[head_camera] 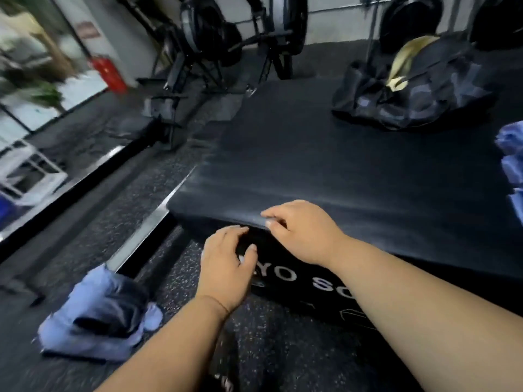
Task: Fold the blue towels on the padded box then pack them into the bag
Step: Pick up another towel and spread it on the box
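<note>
Black padded box [353,165], top face filling the centre, long axis running from 7 o'clock to 1 o'clock. Black duffel bag [410,91], slumped on the box's far end at 1 o'clock, its opening showing a tan lining. Blue towels [512,159], piled at 3 o'clock on the box's right edge, cut off by the frame. Right hand [300,230], fingers loosely curled, resting on the box's near edge. Left hand [226,264], fingers relaxed, just below that edge, holding nothing. A further blue cloth bundle [96,315] lies on the floor at 8 o'clock.

Red fire extinguisher [109,75] by wall; exercise machines [226,43] behind.
</note>
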Tool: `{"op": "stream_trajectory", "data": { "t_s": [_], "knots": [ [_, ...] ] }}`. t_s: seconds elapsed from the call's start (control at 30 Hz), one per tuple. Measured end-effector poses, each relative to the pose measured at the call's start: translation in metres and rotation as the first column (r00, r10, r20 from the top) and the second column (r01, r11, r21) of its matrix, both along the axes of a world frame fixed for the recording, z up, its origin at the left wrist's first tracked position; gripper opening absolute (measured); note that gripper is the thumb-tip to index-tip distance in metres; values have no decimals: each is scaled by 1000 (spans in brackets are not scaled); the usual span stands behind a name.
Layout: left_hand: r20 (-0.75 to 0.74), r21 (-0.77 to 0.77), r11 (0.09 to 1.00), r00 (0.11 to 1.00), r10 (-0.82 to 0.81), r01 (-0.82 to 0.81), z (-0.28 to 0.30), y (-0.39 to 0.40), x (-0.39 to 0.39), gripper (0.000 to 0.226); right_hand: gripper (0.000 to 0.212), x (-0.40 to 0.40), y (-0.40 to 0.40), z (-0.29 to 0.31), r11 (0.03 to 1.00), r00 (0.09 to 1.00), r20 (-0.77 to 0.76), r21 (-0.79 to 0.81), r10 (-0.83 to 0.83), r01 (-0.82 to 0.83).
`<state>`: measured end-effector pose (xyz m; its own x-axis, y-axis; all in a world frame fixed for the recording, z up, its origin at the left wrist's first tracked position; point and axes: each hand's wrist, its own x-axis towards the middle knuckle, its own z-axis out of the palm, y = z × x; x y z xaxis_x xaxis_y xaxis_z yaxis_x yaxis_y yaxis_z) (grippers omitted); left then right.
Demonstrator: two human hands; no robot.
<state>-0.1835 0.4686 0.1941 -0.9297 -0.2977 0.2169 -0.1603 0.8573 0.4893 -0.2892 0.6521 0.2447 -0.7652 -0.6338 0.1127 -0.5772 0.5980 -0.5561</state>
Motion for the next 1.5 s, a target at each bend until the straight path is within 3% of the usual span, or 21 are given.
{"op": "stream_trajectory", "data": {
  "t_s": [0.13,0.27,0.43,0.57,0.63,0.87,1.13,1.5],
  "knots": [
    [154,28,963,953,262,-269,-7,-104,51,62,32,20,-65,-11,996,994,-54,25,92,-90],
    [470,17,867,770,433,-498,-29,-200,98,83,37,33,-137,-13,973,967,-112,58,227,-221],
    [688,-96,833,568,451,-546,-64,-291,144,80,71,3,-232,-7,887,826,-356,326,436,-328],
    [768,-148,814,453,453,-562,-108,-345,161,81,91,-33,-296,-25,720,726,-319,605,609,-339],
    [788,-142,814,433,437,-563,-125,-361,161,80,91,-46,-314,-35,666,701,-306,675,644,-317],
    [812,-118,803,409,417,-584,-172,-412,136,75,69,-60,-344,-46,719,730,-301,596,614,-359],
    [736,-116,795,487,471,-595,-192,-440,92,72,60,-76,-361,-50,765,791,-169,436,588,-474],
    [632,-130,661,452,630,-739,-210,-443,75,64,49,-81,-367,-60,793,802,-221,432,554,-429]
  ]
}}
